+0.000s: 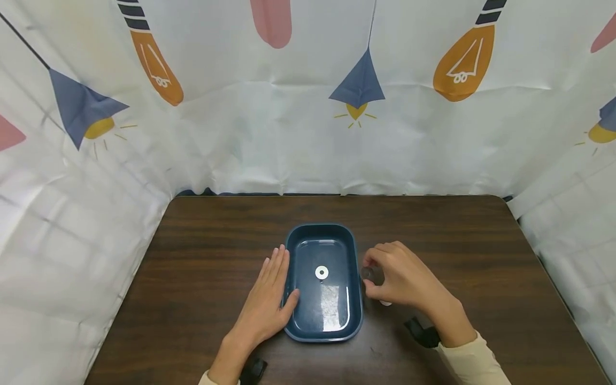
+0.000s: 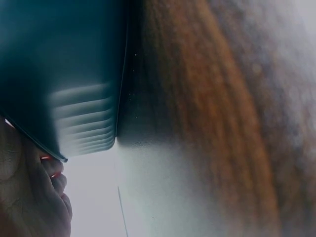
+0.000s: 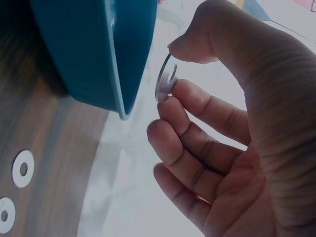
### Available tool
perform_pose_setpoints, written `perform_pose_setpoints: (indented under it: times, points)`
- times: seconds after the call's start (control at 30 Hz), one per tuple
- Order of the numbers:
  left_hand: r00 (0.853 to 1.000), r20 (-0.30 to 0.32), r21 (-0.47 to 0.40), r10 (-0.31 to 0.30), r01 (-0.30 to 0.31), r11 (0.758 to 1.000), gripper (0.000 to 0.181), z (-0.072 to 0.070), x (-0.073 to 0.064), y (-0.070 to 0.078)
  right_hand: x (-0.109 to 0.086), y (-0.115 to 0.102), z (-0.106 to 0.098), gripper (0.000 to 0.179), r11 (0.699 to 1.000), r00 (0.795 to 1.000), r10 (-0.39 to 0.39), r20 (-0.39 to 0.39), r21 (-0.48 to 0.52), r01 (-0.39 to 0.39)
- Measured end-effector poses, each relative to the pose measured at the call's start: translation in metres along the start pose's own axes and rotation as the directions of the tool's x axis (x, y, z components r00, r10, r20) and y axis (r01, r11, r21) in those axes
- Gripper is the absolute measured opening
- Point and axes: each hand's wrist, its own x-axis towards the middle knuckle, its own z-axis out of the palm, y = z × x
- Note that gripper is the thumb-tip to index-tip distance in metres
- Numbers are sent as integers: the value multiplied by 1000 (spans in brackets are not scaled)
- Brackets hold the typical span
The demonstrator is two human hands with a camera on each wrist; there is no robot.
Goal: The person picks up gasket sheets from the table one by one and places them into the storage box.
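Note:
A blue rectangular tray (image 1: 291, 251) lies lengthwise on the wooden table, with one flat metal washer (image 1: 321, 272) on its floor. Along the tray's left side my left hand (image 1: 263, 306) rests with straight fingers, the thumb lying over the rim. My right hand (image 1: 406, 275) is just right of the tray. Between thumb and fingertips it pinches another washer (image 3: 165, 81), held on edge beside the tray wall in the right wrist view. Two more washers, an upper one (image 3: 23, 169) and a lower one (image 3: 7, 215), lie on the table below this hand.
The dark wooden table (image 1: 216, 240) has white printed cloth (image 1: 298, 139) hanging along its back and sides. Black wrist straps show at the left wrist (image 1: 253, 370) and the right wrist (image 1: 423, 332).

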Motion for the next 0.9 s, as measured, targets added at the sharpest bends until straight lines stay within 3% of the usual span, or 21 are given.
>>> perform_pose_setpoints:
  times: [0.37,0.7,0.9]
  points:
    - [1000,7,7,2,-2,1000,90,-1,1,0,21,-3,-1,19,998,998,-47,43,31,46]
    - [1000,21,-3,-6,6,1000,89,-2,1,1,37,-7,-3,18,998,992,-38,117,50,32]
    - [1000,20,-10,-8,8,1000,89,-2,0,1,49,-5,0,17,994,988,-95,120,68,87]
